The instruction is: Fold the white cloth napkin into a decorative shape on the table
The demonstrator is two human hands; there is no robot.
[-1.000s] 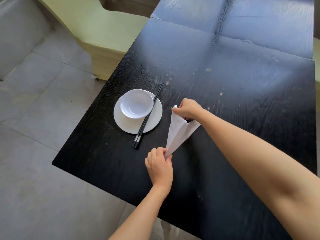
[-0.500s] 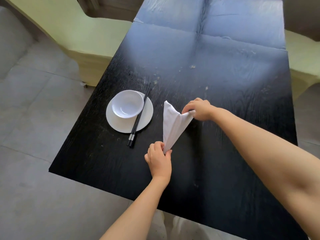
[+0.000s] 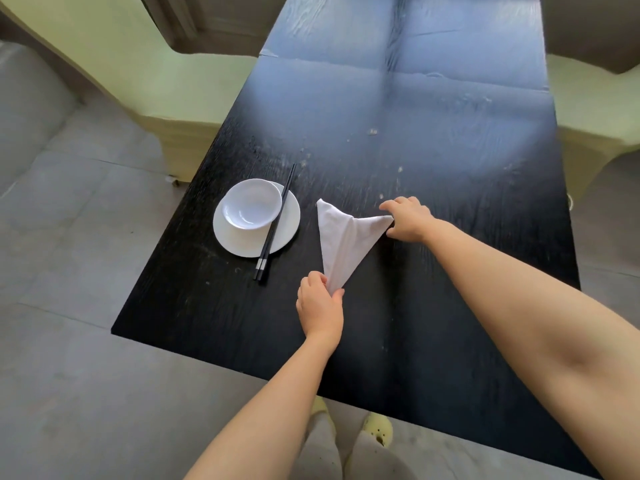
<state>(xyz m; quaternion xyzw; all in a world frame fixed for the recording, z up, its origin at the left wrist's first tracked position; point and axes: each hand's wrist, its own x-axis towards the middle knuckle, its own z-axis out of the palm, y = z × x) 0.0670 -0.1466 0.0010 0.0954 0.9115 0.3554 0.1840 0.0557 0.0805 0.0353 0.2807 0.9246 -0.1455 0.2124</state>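
The white cloth napkin [image 3: 344, 242] lies on the black table [image 3: 433, 174] as a narrow triangle, its point towards me and its wide end away. My left hand [image 3: 320, 306] pinches the near tip of the napkin. My right hand [image 3: 408, 218] grips the far right corner and holds it stretched out to the right. The far left corner lies free on the table.
Left of the napkin stands a white bowl [image 3: 251, 206] on a white saucer [image 3: 287, 233], with black chopsticks [image 3: 275, 225] resting across the saucer's right side. Pale green chairs [image 3: 166, 95] stand at both long sides of the table. The table's near edge is close to my legs.
My right hand has pulled the napkin's upper corner out to the right, so the folded cone has spread into a wider flat triangle. My left hand stays on the near tip.
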